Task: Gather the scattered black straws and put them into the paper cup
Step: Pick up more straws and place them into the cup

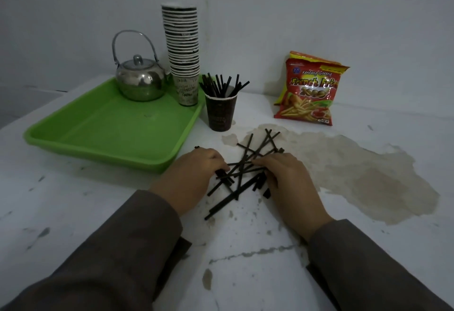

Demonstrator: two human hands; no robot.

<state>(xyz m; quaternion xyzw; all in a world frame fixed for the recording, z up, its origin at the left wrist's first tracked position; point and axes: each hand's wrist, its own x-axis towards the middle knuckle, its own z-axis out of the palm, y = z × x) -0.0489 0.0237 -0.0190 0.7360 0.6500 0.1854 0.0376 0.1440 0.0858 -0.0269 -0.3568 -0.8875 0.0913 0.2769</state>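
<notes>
Raking the thin black plastic straws (248, 163) together on the stained white surface (245, 249); left hand (189, 178) pinches a few, right hand (287, 183) curls over others; they look light, stiff, slippery, so grab mid-length as a bundle; dark brown paper cup (221, 111) behind already holds straws.

On the bench (245, 249) a pile of loose straws (245, 163) lies between the hands, left hand (189, 178) and right hand (287, 183). Behind the pile stands a cup (220, 111) holding straws; left of it a tray (110, 134) carries a kettle (141, 82) and a cup stack (183, 50); a snack bag (310, 89) stands to the right
</notes>
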